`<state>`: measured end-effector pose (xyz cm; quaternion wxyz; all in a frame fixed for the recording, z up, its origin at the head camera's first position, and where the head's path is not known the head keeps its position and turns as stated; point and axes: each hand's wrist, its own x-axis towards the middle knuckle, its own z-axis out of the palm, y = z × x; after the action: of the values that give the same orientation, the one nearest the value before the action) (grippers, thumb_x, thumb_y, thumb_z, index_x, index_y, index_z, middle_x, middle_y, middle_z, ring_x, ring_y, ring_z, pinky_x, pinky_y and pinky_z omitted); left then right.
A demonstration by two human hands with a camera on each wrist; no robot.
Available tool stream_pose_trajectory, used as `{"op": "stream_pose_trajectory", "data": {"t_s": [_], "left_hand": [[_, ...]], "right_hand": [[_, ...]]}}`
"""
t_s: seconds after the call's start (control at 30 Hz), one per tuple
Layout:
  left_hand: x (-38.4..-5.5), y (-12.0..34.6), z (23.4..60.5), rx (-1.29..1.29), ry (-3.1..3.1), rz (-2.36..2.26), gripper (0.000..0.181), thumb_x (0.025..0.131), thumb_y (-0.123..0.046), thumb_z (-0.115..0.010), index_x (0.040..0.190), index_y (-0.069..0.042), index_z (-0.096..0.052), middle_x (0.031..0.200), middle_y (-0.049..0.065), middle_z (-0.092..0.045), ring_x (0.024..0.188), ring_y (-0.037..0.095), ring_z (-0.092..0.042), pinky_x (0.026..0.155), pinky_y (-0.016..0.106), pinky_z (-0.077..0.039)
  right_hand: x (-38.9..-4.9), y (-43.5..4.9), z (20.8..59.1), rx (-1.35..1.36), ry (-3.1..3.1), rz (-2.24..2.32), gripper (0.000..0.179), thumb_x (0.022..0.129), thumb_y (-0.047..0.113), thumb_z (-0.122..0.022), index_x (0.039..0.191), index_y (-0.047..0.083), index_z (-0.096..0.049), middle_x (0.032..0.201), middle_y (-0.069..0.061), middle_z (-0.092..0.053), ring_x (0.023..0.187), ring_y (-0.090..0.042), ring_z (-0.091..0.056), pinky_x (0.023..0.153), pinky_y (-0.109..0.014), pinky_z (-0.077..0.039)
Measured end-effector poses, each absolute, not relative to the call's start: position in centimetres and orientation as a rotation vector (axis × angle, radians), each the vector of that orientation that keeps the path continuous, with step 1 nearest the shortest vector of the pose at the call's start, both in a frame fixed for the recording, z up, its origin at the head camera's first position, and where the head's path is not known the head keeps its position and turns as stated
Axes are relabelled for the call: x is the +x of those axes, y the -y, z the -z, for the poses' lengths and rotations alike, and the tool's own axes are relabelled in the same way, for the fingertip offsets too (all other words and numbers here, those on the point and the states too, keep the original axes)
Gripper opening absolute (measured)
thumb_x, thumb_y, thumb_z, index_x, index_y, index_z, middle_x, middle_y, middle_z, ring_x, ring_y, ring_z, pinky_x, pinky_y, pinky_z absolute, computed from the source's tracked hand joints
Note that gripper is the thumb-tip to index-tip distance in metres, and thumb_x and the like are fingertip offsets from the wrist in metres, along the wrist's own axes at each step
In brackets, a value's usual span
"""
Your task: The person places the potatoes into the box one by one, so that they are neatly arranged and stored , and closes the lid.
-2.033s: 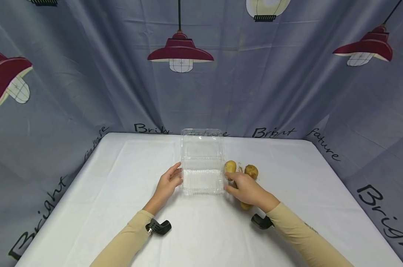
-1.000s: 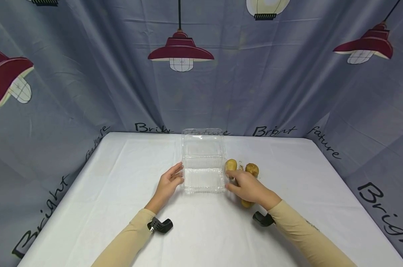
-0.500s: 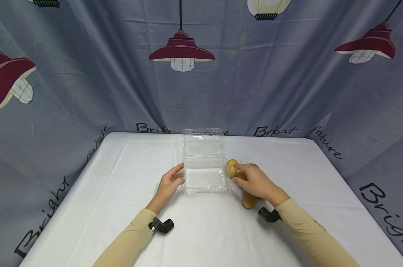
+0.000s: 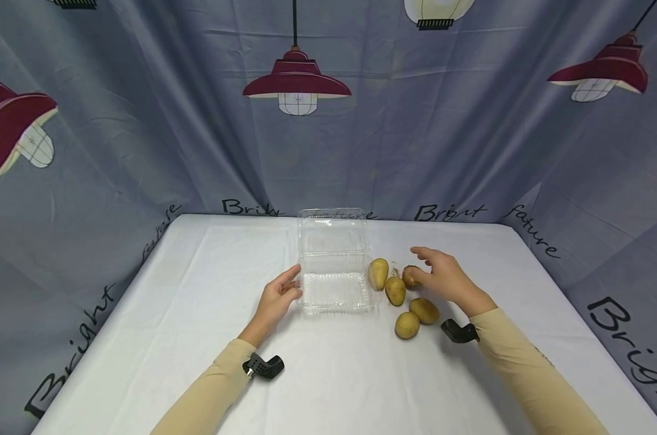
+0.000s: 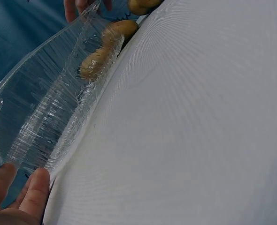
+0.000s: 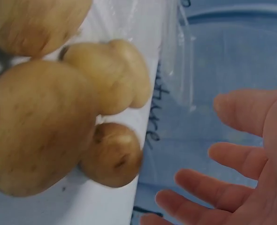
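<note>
Done: plastic box open | Not in: five potatoes, its 3–4 o'clock | Your left hand touches it, fingers loose; your right hand, loose, holds nothing

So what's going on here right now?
A person has their left hand at the left edge of an open clear plastic container, which has nothing in it. The right hand holds nothing, fingers spread, near the farthest-back potato on the right. All five potatoes lie to the container's right on the white table.
</note>
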<state>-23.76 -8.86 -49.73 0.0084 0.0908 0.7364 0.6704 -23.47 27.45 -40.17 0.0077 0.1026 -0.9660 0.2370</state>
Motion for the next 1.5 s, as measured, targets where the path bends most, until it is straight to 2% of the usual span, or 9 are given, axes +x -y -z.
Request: {"op": "stream_pose_trajectory", "data": {"t_s": [0.23,0.33,0.53,0.7,0.8,0.9,1.1,1.3,1.5], "left_hand": [[-23.9,8.9,49.9,0.298,-2.307,-2.087,0.063,0.089,0.004,-0.058,0.151,0.000,-0.046,0.158,0.018,-0.045,0.134,0.039,-0.056,0.112,0.042,-0.047],[-24.0,8.9,50.0,0.297,-2.308,-2.092,0.063,0.089,0.004,-0.058,0.151,0.000,-0.047,0.158,0.018,-0.045,0.134,0.039,-0.057,0.113,0.046,-0.046],[-24.0,8.9,50.0,0.283,-2.303,-2.089,0.063,0.088,0.004,-0.059,0.150,-0.002,-0.048,0.158,0.017,-0.046,0.133,0.039,-0.057,0.112,0.043,-0.047],[-24.0,8.9,50.0,0.283,-2.301,-2.098,0.063,0.088,0.004,-0.059,0.150,-0.001,-0.048,0.157,0.018,-0.047,0.133,0.040,-0.057,0.105,0.027,-0.050],[-24.0,8.9,50.0,0.284,-2.274,-2.117,0.064,0.088,0.004,-0.058,0.151,0.000,-0.047,0.157,0.019,-0.047,0.133,0.040,-0.057,0.098,0.016,-0.049],[-24.1,8.9,50.0,0.286,-2.242,-2.133,0.065,0.088,0.005,-0.058,0.151,-0.001,-0.046,0.156,0.021,-0.047,0.133,0.041,-0.056,0.093,0.013,-0.049],[-24.0,9.0,49.9,0.282,-2.219,-2.146,0.065,0.088,0.005,-0.057,0.151,0.000,-0.045,0.151,0.027,-0.050,0.134,0.044,-0.054,0.091,0.016,-0.052],[-24.1,9.0,50.0,0.263,-2.225,-2.133,0.065,0.088,0.005,-0.057,0.151,-0.002,-0.046,0.150,0.025,-0.050,0.135,0.042,-0.054,0.091,0.015,-0.051],[-24.1,8.9,49.9,0.261,-2.226,-2.142,0.065,0.087,0.006,-0.057,0.151,0.001,-0.046,0.149,0.026,-0.051,0.134,0.043,-0.055,0.090,0.015,-0.051]], "right_hand": [[-24.4,-28.7,41.2,0.198,3.040,-0.854,0.056,0.100,0.026,-0.060,0.148,-0.002,-0.047,0.140,-0.035,-0.056,0.123,-0.052,-0.058,0.097,-0.059,-0.054],[-24.8,-29.1,41.6,0.139,3.055,-0.916,0.059,0.101,0.028,-0.060,0.150,-0.001,-0.046,0.142,-0.035,-0.054,0.125,-0.053,-0.057,0.097,-0.058,-0.054],[-25.5,-29.6,42.2,0.049,3.087,-1.019,0.061,0.100,0.029,-0.061,0.150,-0.002,-0.044,0.143,-0.035,-0.052,0.126,-0.051,-0.057,0.091,-0.050,-0.059],[-26.0,-29.7,42.8,-0.022,3.126,-1.104,0.060,0.100,0.027,-0.061,0.150,-0.001,-0.043,0.143,-0.036,-0.050,0.100,-0.035,-0.069,0.075,-0.036,-0.061],[-26.0,-29.6,43.0,-0.042,3.145,-1.130,0.059,0.100,0.026,-0.060,0.151,0.000,-0.043,0.144,-0.036,-0.049,0.085,-0.025,-0.069,0.072,-0.035,-0.059],[-26.0,-29.3,43.1,-0.052,3.153,-1.144,0.059,0.099,0.023,-0.060,0.151,0.001,-0.043,0.144,-0.036,-0.049,0.080,-0.023,-0.067,0.072,-0.036,-0.059],[-26.1,-28.9,43.3,-0.018,3.179,-1.125,0.058,0.098,0.020,-0.059,0.150,0.000,-0.045,0.144,-0.038,-0.048,0.083,-0.025,-0.067,0.070,-0.036,-0.060],[-26.4,-28.9,43.7,-0.030,3.205,-1.126,0.057,0.099,0.022,-0.060,0.149,-0.001,-0.045,0.144,-0.038,-0.047,0.082,-0.023,-0.067,0.068,-0.033,-0.059],[-27.0,-29.0,43.7,-0.137,3.165,-1.344,0.058,0.098,0.018,-0.062,0.150,-0.002,-0.044,0.147,-0.038,-0.044,0.097,-0.028,-0.068,0.074,-0.033,-0.061]]}}
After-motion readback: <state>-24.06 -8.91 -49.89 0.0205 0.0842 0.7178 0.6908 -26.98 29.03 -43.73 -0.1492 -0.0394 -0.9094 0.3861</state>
